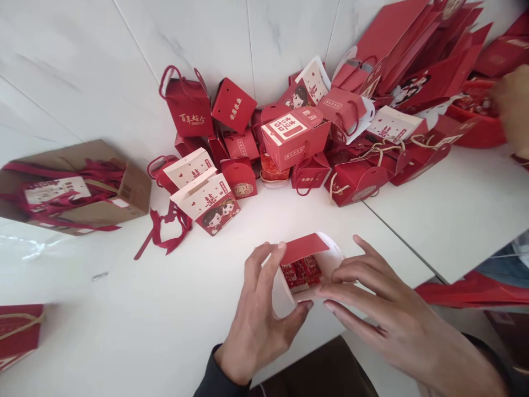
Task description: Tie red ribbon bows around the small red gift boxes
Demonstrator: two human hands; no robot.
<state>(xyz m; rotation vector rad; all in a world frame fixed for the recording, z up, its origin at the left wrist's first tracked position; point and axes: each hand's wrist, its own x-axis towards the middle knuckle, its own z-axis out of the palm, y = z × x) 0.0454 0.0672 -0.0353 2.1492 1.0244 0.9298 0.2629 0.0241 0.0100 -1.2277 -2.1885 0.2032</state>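
Observation:
A small open candy box [308, 249], red outside and white inside, is between my two hands near the front edge of the table. Red-wrapped sweets [303, 270] with gold markings show inside it. My left hand [260, 314] spans the box's left side, fingertips on the raised red back flap and thumb at the near edge. On the other side, my right hand [372, 298] has its fingers at the near right edge and the white side flap, with the thumb below them and the index finger lifted. The box's underside is hidden.
Red and white gift boxes [295, 138] are heaped along the marble-patterned wall. A cardboard box [136, 187] of dark red ribbons stands at left, with a loose ribbon [165, 231] beside it. Red bags [413, 60] lean at back right. A red box [20, 331] sits at front left.

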